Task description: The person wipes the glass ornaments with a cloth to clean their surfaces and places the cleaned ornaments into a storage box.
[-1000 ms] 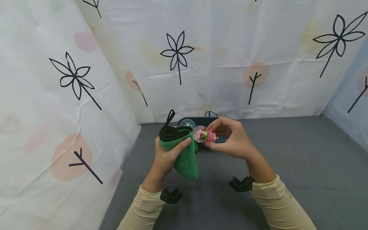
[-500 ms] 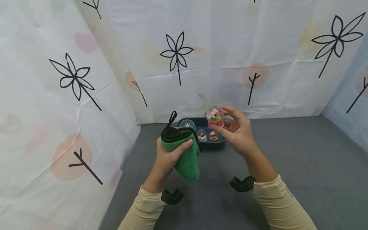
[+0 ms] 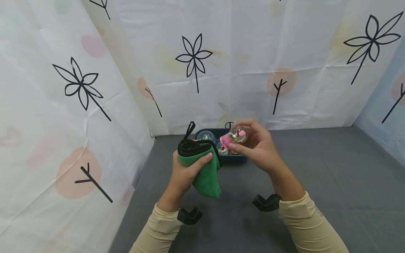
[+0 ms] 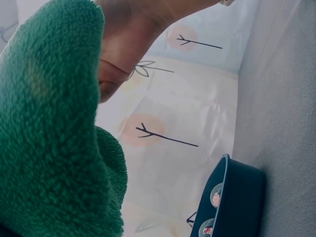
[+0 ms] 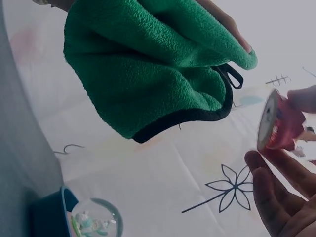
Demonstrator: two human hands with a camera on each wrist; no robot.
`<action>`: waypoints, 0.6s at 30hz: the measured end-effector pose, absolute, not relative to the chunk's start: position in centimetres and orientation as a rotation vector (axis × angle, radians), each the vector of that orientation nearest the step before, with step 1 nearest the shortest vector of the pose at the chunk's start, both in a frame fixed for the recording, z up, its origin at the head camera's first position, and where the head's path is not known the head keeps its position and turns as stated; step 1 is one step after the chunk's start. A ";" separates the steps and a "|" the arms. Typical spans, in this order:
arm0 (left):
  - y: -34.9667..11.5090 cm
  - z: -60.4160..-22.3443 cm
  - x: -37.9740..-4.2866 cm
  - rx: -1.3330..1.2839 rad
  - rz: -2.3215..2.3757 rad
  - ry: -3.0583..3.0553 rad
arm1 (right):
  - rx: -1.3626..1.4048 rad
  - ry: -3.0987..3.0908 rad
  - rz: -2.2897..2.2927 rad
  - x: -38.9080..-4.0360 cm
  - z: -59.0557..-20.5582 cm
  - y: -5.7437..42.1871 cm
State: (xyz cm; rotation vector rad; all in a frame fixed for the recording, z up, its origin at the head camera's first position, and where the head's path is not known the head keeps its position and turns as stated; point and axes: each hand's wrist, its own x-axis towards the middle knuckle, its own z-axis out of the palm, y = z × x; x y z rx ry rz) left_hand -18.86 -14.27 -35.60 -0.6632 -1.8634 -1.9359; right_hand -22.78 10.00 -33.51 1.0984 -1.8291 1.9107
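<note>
My left hand (image 3: 184, 171) grips a folded green towel (image 3: 206, 179) with black edging and a black loop; one end of it hangs down below the thumb. In my right hand (image 3: 261, 147) a small snow globe (image 3: 238, 134) is pinched between thumb and fingers. It lies tilted, its clear dome to the right and its pink base to the left. From the right wrist view, the flat underside of the pink base (image 5: 284, 121) faces the towel, with a gap between them. Both hands are raised above the table.
Behind the hands a dark blue tray (image 3: 234, 159) stands on the grey table (image 3: 316, 175). It holds a larger snow globe (image 3: 206, 136) at its left and smaller ones, such as a snow globe (image 3: 223, 149) near the front. A patterned cloth wall (image 3: 246, 45) rises behind.
The right hand has lifted the snow globe away from the towel, first upright over the tray, then lowered it slightly and tipped its dome to the right. The left hand has hardly moved.
</note>
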 end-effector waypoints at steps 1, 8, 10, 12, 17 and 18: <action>-14.3 -35.6 -18.9 -0.667 -1.936 -1.861 | 1.099 -1.846 1.887 -22.7 -33.5 10.0; -14.3 -35.4 -18.8 -0.716 -1.937 -1.854 | 1.153 -1.945 1.799 -22.4 -33.5 9.7; -14.3 -35.4 -18.8 -0.734 -1.929 -1.857 | 1.160 -1.961 1.748 -22.2 -33.5 9.5; -14.4 -35.5 -18.9 -0.750 -1.923 -1.855 | 1.158 -1.972 1.699 -22.1 -33.6 9.3; -14.4 -35.5 -18.9 -0.768 -1.921 -1.852 | 1.188 -1.963 1.712 -22.1 -33.8 9.1; -14.4 -35.5 -18.9 -0.768 -1.920 -1.854 | 1.205 -1.954 1.734 -22.1 -33.8 9.0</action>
